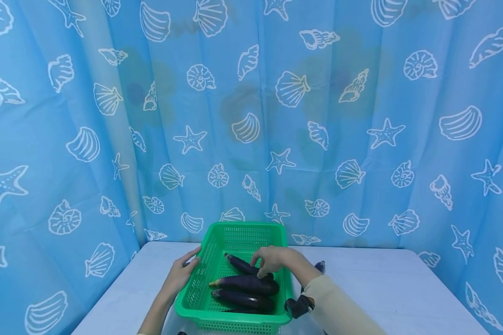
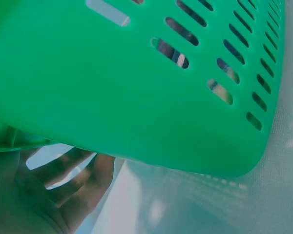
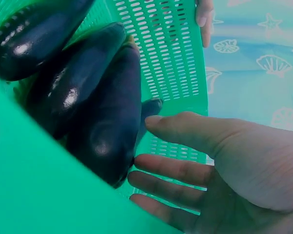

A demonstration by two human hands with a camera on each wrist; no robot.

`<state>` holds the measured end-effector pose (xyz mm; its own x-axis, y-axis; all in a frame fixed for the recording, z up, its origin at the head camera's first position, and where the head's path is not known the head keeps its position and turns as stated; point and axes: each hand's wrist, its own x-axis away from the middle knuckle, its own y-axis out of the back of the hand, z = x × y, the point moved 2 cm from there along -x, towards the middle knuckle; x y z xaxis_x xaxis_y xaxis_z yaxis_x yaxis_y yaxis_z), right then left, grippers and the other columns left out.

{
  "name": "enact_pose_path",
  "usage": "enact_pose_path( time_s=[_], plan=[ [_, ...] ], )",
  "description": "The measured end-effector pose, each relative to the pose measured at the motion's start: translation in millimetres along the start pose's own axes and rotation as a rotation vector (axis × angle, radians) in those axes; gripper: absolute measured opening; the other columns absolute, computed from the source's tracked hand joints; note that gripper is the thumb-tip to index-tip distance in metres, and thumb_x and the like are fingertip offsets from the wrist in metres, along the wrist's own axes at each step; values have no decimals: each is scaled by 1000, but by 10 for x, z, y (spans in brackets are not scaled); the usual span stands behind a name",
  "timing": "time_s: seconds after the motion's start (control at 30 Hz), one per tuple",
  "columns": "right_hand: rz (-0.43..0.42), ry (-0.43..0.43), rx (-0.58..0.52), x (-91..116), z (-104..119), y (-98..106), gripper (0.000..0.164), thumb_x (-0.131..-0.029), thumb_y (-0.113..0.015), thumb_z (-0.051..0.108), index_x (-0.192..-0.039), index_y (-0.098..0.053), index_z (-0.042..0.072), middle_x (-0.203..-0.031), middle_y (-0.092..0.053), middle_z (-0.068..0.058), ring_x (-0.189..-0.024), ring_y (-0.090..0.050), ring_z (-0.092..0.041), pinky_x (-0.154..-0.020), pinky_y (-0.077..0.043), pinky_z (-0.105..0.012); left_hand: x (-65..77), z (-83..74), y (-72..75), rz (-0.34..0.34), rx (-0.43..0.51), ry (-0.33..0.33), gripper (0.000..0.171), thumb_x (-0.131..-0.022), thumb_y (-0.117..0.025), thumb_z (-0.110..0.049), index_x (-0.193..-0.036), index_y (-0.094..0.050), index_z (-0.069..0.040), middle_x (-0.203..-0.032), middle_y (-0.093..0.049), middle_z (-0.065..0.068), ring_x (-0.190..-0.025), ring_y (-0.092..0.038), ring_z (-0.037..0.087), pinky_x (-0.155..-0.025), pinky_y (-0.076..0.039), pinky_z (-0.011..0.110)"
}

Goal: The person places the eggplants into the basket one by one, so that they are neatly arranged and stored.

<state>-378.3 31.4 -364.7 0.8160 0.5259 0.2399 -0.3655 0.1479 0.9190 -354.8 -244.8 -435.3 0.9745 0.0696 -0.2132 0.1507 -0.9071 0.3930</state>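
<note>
A green slotted plastic basket (image 1: 234, 317) holds several dark purple eggplants. The frontmost is partly hidden by the near wall. One eggplant (image 1: 246, 284) with a yellowish stem end lies across the middle; a slimmer eggplant (image 1: 236, 263) lies behind it. My left hand (image 1: 180, 274) holds the basket's left rim, its fingers (image 2: 100, 173) seen under the edge in the left wrist view. Inside the basket, my right hand (image 1: 270, 259) hovers over the slim eggplant's right end. Its thumb and fingers are spread apart near the eggplants (image 3: 110, 117), with nothing gripped.
Another eggplant (image 1: 320, 266) lies on the white table (image 1: 373, 279) right of the basket, mostly hidden by my right forearm. A black device (image 1: 299, 307) is on my right wrist. A blue shell-patterned curtain (image 1: 251, 139) hangs behind the table and along both sides.
</note>
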Motion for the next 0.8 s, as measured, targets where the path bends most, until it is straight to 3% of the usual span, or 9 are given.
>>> enact_pose_path(
  time_s=[0.3, 0.63, 0.8],
  plan=[
    [-25, 77, -41, 51, -7, 35, 32, -92, -69, 23, -124, -66, 21, -110, -71, -3, -102, -67, -17, -80, -55, -34, 12, -24, 5, 4, -14, -7, 44, -104, -47, -26, -146, -48, -13, -146, -50, 21, -125, -58, 39, -97, -50, 49],
    [-38, 126, -125, 120, -26, 69, 31, -92, -68, 20, -123, -66, 18, -108, -73, -7, -94, -69, -23, -72, -55, -33, 13, -34, 7, 10, -14, -9, 44, -104, -47, -25, -147, -47, -12, -148, -48, 21, -126, -56, 40, -97, -50, 49],
    [-57, 166, -104, 157, -43, 89, 30, -93, -68, 23, -123, -66, 21, -108, -73, -6, -100, -68, -20, -76, -54, -33, 24, -44, 9, 10, -19, -13, 45, -104, -47, -25, -147, -47, -11, -147, -49, 22, -124, -58, 40, -94, -52, 47]
  ],
)
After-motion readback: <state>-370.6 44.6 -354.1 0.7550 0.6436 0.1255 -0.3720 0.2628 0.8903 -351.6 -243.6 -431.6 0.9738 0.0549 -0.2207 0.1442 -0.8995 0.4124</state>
